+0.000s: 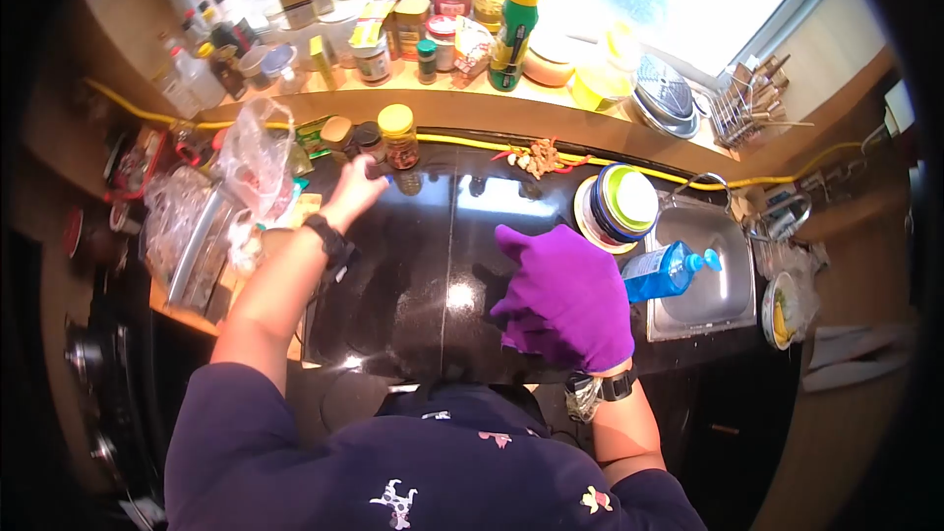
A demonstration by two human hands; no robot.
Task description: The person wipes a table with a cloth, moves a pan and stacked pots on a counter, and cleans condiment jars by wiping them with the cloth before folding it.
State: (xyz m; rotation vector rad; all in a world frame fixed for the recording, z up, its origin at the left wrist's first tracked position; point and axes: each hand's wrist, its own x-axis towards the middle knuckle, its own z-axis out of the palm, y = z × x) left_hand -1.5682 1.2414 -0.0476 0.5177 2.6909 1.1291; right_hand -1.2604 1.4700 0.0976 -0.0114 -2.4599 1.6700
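Note:
At the back left of the glossy black counter, my left hand has its fingers closed round the lower part of a small dark-lidded jar. Beside that jar stand a yellow-lidded jar on the right and a jar with a tan lid on the left. Purple cloth covers my right hand over the right part of the counter, hiding its fingers. Just right of the cloth, a blue pump bottle leans over the sink's left edge.
Stacked plates and bowls stand behind the bottle, left of the metal sink. Ginger-like roots and red chillies lie at the back. Plastic bags crowd the left. Jars and bottles line the windowsill; a yellow hose runs below it.

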